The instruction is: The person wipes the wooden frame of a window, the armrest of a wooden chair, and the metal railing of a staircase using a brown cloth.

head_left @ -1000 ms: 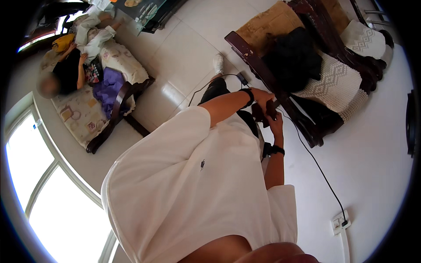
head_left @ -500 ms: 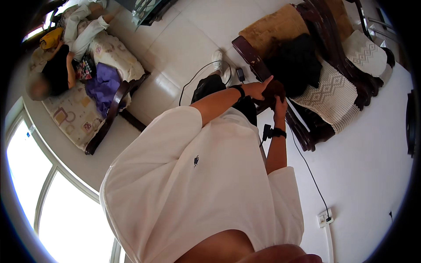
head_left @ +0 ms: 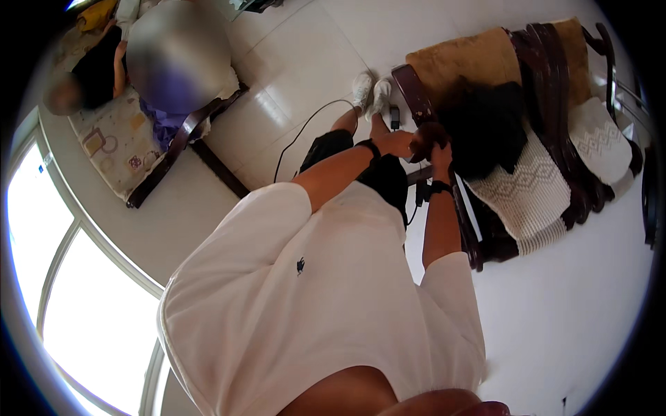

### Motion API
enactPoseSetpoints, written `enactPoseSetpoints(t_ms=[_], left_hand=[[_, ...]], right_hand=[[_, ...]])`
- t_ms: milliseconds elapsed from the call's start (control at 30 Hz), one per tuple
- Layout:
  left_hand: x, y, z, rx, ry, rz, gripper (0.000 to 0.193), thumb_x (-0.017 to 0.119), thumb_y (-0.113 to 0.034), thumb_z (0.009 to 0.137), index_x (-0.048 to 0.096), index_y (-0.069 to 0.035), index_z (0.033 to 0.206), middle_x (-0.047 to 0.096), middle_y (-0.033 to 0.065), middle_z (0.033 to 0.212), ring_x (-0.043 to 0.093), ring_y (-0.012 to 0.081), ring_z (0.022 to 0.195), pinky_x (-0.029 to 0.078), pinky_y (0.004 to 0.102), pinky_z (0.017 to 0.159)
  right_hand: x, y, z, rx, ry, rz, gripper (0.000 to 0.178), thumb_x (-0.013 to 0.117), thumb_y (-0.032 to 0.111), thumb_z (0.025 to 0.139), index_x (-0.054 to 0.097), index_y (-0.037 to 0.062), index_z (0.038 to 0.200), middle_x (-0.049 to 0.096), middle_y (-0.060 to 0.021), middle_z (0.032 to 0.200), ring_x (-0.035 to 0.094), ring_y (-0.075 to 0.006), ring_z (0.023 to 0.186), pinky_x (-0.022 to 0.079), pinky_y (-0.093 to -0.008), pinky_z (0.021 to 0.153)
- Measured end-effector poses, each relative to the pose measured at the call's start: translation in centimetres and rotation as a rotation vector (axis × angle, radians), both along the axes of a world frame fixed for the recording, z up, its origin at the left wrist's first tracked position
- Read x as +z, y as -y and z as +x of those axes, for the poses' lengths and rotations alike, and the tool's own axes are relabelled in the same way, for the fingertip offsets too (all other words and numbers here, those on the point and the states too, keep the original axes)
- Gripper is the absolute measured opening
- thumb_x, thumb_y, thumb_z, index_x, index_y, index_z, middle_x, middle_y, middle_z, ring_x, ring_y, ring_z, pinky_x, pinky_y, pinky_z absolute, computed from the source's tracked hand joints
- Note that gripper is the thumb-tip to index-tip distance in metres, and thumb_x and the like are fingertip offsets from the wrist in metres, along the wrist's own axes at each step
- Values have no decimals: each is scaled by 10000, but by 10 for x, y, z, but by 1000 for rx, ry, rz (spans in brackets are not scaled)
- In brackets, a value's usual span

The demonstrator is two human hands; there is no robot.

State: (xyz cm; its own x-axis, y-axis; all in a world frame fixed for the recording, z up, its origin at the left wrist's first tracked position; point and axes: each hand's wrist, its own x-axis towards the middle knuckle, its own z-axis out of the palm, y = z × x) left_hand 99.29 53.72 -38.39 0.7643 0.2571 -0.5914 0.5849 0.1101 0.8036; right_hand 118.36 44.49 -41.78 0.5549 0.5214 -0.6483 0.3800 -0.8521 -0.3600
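Note:
My left hand (head_left: 397,143) reaches in with a black band on its wrist. Its fingers close against a dark reddish-brown rounded piece (head_left: 426,139) at the near end of the chair's wooden armrest (head_left: 412,90). I cannot tell whether this piece is part of the armrest or separate. From the other side my right hand (head_left: 440,158), also banded in black, curls its fingers around the piece. A small dark object with a cord (head_left: 419,192) hangs by the right wrist. Beyond the hands, a black cloth or furry bundle (head_left: 482,128) lies on the seat.
Tan padding (head_left: 465,59) and a cream knitted cover (head_left: 524,187) lie on the dark wooden seat. A black cable (head_left: 298,132) loops near my shoes (head_left: 371,93), beside a small black box (head_left: 395,118) on the tiles. At left, a person (head_left: 97,59) lies on a patterned sofa (head_left: 104,149).
The view has shifted, so the chair sits lower and farther right. Both my shoes now show. My hands remain on the brown piece; the wall socket has left the view.

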Motion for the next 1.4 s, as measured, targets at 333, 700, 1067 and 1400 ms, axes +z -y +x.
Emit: enactPoseSetpoints(t_ms=[333, 700, 1067, 1400], left_hand=[[-54, 20, -11, 444, -90, 1, 469, 645, -124, 781, 588, -83, 1244, 475, 273, 1165, 621, 315, 877, 494, 316, 830], [-49, 15, -21, 393, -146, -175, 618, 566, -163, 883, 354, -117, 1462, 632, 231, 1055, 626, 364, 977, 483, 389, 883], [-20, -40, -34, 620, -472, 118, 460, 575, -154, 827, 553, -51, 1275, 664, 241, 992, 625, 403, 966, 498, 439, 875], [-62, 17, 12, 578, -254, -21, 721, 631, -177, 767, 351, -30, 1415, 487, 310, 1273, 391, 488, 1243, 364, 503, 1032]], right_hand=[[-15, -76, -32, 389, 200, 102, 526, 636, 131, 839, 463, -20, 1312, 544, -291, 1108, 567, -464, 981, 486, -483, 839], [-12, -140, -60, 856, 230, 175, 459, 677, 127, 830, 552, 56, 1266, 514, -230, 1172, 525, -410, 1090, 470, -459, 918], [-43, -144, -73, 650, 197, 351, 520, 667, 166, 823, 507, -7, 1286, 500, -311, 1210, 512, -458, 1119, 454, -471, 950], [-22, -55, -40, 467, 92, 282, 651, 655, 213, 847, 369, -20, 1383, 489, -327, 1204, 514, -486, 1085, 460, -476, 911]])
